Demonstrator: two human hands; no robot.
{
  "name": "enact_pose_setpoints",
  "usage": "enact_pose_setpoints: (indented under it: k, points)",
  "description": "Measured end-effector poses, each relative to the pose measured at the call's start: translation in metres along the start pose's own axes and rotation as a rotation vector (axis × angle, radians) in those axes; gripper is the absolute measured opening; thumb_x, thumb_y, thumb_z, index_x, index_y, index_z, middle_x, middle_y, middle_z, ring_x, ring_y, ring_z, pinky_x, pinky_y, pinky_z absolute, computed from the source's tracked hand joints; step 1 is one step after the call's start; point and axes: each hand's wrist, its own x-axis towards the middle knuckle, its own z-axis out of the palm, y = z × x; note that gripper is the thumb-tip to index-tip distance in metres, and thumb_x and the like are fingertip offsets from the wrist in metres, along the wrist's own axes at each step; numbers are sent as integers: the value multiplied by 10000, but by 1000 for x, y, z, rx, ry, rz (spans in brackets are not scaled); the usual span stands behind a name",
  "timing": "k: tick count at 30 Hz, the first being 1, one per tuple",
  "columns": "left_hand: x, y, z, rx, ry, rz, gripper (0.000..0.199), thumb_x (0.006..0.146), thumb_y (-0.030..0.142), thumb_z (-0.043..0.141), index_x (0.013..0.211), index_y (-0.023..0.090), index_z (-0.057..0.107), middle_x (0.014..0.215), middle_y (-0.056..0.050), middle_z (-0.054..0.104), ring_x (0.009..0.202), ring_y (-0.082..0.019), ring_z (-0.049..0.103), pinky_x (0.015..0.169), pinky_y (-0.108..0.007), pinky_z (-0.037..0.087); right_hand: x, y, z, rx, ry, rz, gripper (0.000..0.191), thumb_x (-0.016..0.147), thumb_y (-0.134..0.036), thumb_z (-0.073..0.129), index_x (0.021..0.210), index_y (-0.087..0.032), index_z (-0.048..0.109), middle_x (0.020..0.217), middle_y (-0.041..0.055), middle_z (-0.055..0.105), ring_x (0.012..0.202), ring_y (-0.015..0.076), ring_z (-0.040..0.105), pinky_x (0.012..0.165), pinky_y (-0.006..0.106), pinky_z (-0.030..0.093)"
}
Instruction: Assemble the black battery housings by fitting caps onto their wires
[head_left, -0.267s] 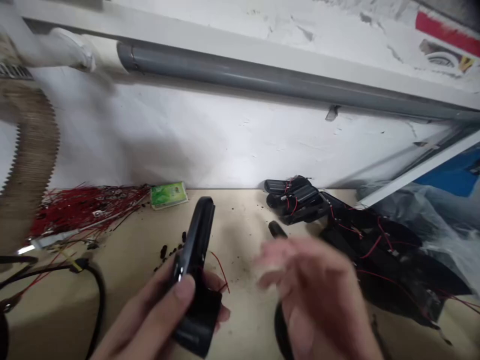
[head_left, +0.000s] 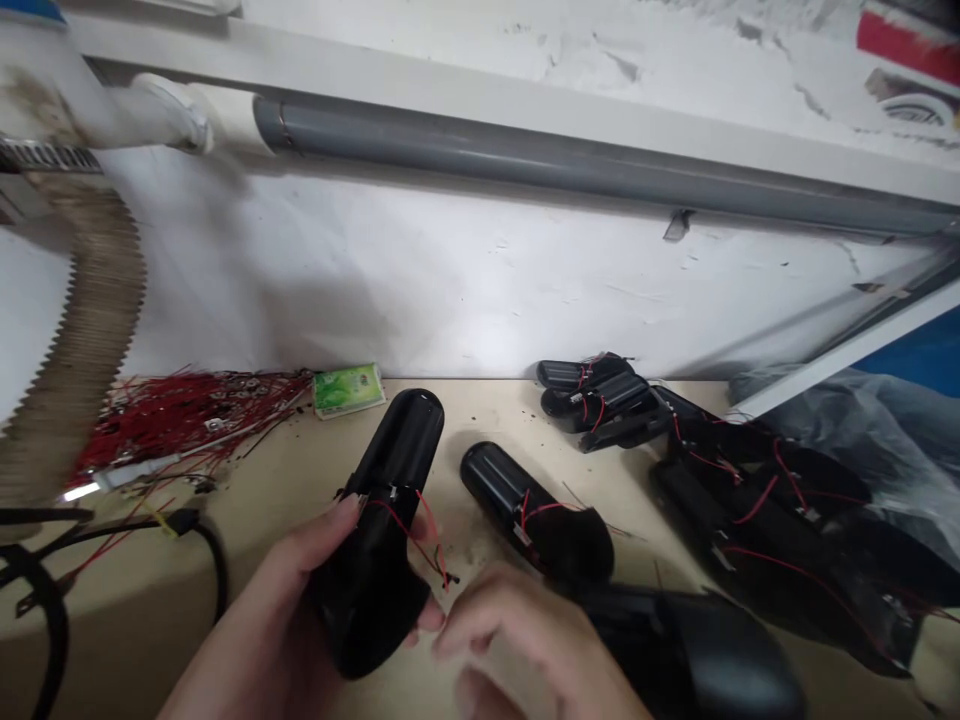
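My left hand (head_left: 300,590) is wrapped round a black plastic housing (head_left: 397,450), its rounded end pointing up and away. Thin red wires (head_left: 431,540) hang from the housing's middle. Just right of it is my right hand (head_left: 525,630), fingers curved and apart, with nothing seen between them. A second black housing (head_left: 502,480) with a red wire lies on the table beyond my right hand. Behind and right of that hand is a larger black part (head_left: 727,660).
Small black housings (head_left: 615,395) are piled near the wall, and larger ones (head_left: 757,490) lie at right beside clear plastic. Red wires (head_left: 187,415), a green box (head_left: 349,390), a black cable (head_left: 217,560) and a ribbed hose (head_left: 97,300) are at left.
My left hand has turned the housing so its wired face shows. My right hand has moved left and down, closer to it, uncovering the second housing on the table.
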Motion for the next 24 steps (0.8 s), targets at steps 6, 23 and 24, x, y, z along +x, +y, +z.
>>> enact_pose_setpoints:
  k: [6, 23, 24]
  points:
    - [-6, 5, 1, 43, -37, -9, 545, 897, 672, 701, 1093, 182, 838, 998, -56, 841, 779, -245, 763, 722, -288, 608, 19, -8, -22, 38, 311, 197, 388, 1044, -422, 652, 1427, -373, 618, 1527, 45, 630, 1467, 278, 538, 1276, 530, 373]
    - [2, -3, 27, -215, -202, -72, 383, 844, 456, 913, 1102, 185, 829, 974, -56, 795, 754, -176, 724, 699, -290, 653, 47, -16, -12, 833, 218, 288, 375, 871, -308, 782, 1243, -264, 768, 1121, 43, 770, 1038, 219, 683, 952, 366, 527]
    - [2, -4, 27, -202, -178, -64, 415, 814, 466, 936, 1102, 190, 823, 991, -58, 786, 780, -181, 711, 704, -303, 656, 47, -16, -14, 829, 166, 272, 355, 855, -299, 774, 1206, -248, 767, 1104, 48, 758, 989, 222, 681, 896, 363, 541]
